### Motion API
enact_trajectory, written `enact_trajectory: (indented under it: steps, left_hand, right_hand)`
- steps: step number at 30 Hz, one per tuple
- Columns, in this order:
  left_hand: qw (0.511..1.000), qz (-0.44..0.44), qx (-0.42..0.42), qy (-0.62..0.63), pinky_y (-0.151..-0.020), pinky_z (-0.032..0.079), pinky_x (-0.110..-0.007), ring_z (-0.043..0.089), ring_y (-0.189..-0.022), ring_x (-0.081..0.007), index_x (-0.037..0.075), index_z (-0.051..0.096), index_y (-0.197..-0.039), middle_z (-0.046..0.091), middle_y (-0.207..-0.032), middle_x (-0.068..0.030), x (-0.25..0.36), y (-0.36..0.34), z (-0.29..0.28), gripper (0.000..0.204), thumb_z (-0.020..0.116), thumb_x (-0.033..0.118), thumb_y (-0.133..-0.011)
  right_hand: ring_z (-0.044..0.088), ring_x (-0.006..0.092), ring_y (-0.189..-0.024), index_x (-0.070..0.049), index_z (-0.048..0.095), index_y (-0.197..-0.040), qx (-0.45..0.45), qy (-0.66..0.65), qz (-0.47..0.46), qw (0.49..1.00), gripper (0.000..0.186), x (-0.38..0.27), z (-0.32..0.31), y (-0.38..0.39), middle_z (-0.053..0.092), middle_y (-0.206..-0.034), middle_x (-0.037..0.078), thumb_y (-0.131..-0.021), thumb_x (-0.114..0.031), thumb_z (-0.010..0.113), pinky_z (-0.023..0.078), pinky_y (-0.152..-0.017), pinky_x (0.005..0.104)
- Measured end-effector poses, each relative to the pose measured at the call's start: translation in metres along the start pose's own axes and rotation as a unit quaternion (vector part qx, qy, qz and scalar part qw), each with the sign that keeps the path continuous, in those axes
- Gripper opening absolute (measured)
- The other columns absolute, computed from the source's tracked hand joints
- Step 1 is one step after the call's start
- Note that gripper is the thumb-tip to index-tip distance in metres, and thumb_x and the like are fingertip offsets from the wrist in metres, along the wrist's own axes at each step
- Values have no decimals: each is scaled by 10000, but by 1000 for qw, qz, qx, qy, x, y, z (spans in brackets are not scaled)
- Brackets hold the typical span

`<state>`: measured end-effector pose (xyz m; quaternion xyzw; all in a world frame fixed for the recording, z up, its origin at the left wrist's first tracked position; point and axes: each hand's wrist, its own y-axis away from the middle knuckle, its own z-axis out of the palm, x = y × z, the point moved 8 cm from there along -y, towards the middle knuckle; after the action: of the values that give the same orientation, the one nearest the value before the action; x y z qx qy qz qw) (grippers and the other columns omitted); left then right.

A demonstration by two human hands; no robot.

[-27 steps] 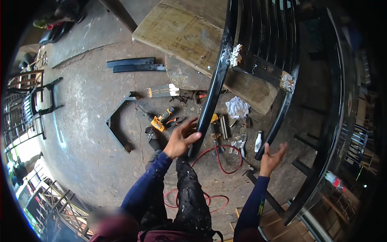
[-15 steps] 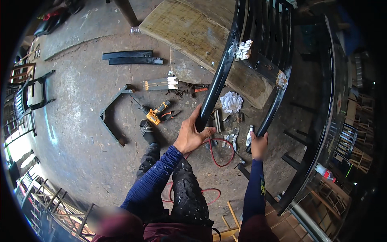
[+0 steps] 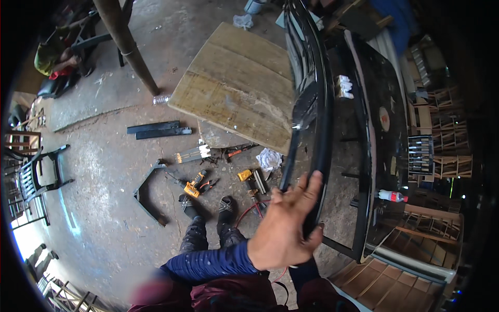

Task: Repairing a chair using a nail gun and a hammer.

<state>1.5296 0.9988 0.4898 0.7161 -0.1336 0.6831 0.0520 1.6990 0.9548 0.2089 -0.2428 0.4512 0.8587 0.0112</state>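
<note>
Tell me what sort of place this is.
Probably a furniture workshop: a yellow power drill and two loose dark strips lie on the floor, and a black slatted chair stands at the left.

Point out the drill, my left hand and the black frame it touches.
Drill [image 3: 192, 189], head view: yellow body.
Left hand [image 3: 282, 229], head view: its back.
Black frame [image 3: 324, 130], head view: long side rail.
</note>
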Motion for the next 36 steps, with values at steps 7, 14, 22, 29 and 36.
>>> enact_trajectory:
  steps: [7, 14, 22, 29, 36]
  left_hand:
    - [998, -44, -47, 16, -1080, 323, -570, 418, -1285, -546, 71, 208, -1539, 318, -1451, -396, 13, 15, 69, 967, 686, 61, -699]
    - [989, -73, -60, 115, -829, 522, -413, 513, -1161, -545, 112, 207, -1546, 144, -1546, -347, -36, 33, 100, 983, 622, -97, -679]
    - [988, -103, -82, 86, -849, 519, -437, 513, -1162, -542, 114, 211, -1545, 172, -1537, -349, -82, 55, 119, 977, 597, -94, -672]
    - [968, -179, -75, 157, -843, 525, -440, 596, -1062, -477, 78, 138, -1552, 513, -1293, -319, -108, 69, 114, 1019, 610, -86, -665]
    - [969, -179, -45, 162, -703, 444, -243, 551, -785, -173, 40, 192, -1543, 543, -955, -109, -105, 69, 89, 987, 628, -87, -667]
  right_hand:
    - [502, 138, -410, -55, 468, -809, -17, 425, -132, 895, 163, 66, -37, -30, 520, -617, 30, -836, -38, 627, 410, -363, 291]
    - [493, 119, -438, -3, 458, -1305, -30, 382, -36, 923, 469, 139, -24, -48, 513, -631, 25, -855, -19, 589, 429, -399, 285]
    - [500, 128, -430, 4, 473, -1184, -13, 377, -59, 924, 356, 170, -35, -59, 524, -636, 39, -852, -41, 593, 422, -383, 291]
    - [512, 140, -426, 7, 490, -1050, -10, 364, -84, 927, 247, 199, -34, -68, 537, -642, 56, -844, -66, 603, 421, -375, 301]
    - [498, 121, -404, -12, 472, -888, -21, 415, -159, 896, 125, 207, -30, -92, 511, -574, 31, -852, -62, 582, 401, -341, 274]
